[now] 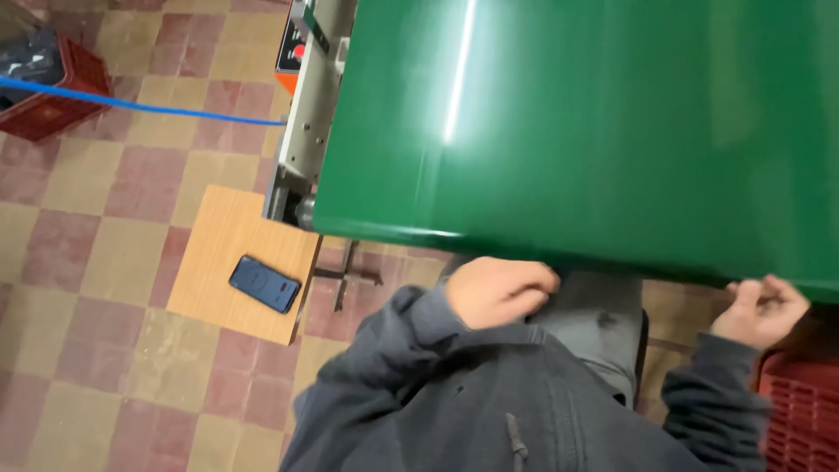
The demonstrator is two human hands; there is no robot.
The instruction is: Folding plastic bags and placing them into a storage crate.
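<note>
While the green conveyor belt fills the upper frame, both hands sit at its near edge: the left hand curled loosely, holding nothing visible, the right hand with fingers bent, pinching something too small to tell. Keeping fingertips clear of the belt's edge seems wise. A phone lies on a wooden board to the left.

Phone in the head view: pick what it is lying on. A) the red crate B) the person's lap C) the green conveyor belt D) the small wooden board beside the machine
D: the dark phone lies flat on the small wooden board above the tiled floor, left of the green conveyor belt and apart from both the left hand and the right hand.
</note>
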